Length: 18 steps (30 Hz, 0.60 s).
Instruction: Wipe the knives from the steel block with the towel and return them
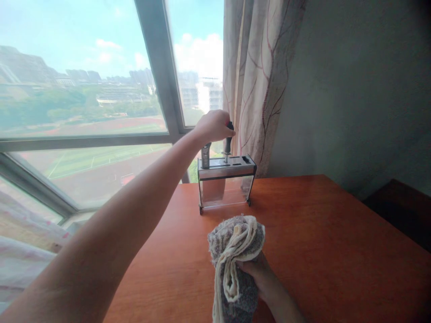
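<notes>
My left hand (213,126) reaches out over a knife block (225,181) at the far edge of the wooden table (319,233). Its fingers are closed on a dark handle (229,137) that sticks up from a slot in the block's metal top. A second, grey handle (205,155) stands in a slot to the left, partly behind my wrist. The block has a clear front panel. My right hand (257,273), close to me, grips a bunched grey and cream towel (234,260) held up above the table.
A large window (84,89) with a slanted frame runs behind the table's left side. A patterned curtain (259,80) hangs right behind the knife block. A grey wall stands on the right, and a darker piece of furniture (400,211) sits past the table's right edge.
</notes>
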### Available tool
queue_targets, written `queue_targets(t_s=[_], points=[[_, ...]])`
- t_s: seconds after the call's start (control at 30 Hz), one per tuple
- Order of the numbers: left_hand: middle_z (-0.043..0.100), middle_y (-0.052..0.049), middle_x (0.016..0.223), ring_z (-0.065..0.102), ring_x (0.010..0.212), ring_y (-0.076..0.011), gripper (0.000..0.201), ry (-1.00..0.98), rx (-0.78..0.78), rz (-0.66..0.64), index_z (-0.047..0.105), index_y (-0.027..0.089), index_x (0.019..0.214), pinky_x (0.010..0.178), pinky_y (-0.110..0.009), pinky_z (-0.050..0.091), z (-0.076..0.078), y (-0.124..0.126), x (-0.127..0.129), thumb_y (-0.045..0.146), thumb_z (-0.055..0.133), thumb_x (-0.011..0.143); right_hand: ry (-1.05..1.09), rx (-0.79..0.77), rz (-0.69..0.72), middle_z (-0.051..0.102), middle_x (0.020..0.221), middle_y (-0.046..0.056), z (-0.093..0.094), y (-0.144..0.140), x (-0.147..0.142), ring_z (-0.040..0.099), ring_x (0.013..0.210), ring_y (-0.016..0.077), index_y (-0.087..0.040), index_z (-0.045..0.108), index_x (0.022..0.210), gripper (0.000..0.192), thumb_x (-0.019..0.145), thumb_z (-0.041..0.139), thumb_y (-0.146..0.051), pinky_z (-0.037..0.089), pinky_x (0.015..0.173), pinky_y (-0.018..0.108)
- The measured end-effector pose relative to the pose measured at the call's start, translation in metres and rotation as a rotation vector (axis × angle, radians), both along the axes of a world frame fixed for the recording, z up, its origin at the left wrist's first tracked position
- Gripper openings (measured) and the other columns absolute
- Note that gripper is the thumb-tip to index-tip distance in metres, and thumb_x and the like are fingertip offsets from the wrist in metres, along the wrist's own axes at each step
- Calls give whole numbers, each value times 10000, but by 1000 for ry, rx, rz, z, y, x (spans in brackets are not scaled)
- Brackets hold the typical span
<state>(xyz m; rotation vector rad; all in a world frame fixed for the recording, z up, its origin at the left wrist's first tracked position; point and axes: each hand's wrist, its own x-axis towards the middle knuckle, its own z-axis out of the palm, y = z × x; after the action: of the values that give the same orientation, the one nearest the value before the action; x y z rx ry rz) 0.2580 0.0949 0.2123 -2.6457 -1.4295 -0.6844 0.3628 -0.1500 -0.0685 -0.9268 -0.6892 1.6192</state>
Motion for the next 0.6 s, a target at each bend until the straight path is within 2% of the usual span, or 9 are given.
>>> queue_targets(t_s=[0.1, 0.23, 0.6], points=[[594, -48, 676, 565, 664, -200, 252, 93, -22, 20, 641, 164, 692, 577, -298, 382, -1, 3, 0, 413, 673, 686, -3, 10, -9, 741, 1022, 98, 0, 0, 1, 644, 1080, 359, -201, 629, 1169, 722, 525, 883, -406, 420, 1014, 520], [580, -46, 650, 542, 611, -185, 265, 87, -65, 37, 634, 166, 675, 530, -296, 361, -3, 2, 0, 425, 688, 668, 0, -1, 12, 744, 1001, 98, 1, 0, 1, 642, 1082, 361, -198, 634, 1158, 716, 520, 881, -410, 419, 1013, 523], [610, -55, 679, 575, 636, -211, 280, 63, -145, 114, 662, 182, 723, 541, -308, 391, -15, -4, 1, 440, 729, 636, 18, 6, 8, 744, 1003, 104, 7, -1, 1, 654, 1056, 371, -198, 611, 1179, 757, 508, 891, -406, 419, 1002, 541]])
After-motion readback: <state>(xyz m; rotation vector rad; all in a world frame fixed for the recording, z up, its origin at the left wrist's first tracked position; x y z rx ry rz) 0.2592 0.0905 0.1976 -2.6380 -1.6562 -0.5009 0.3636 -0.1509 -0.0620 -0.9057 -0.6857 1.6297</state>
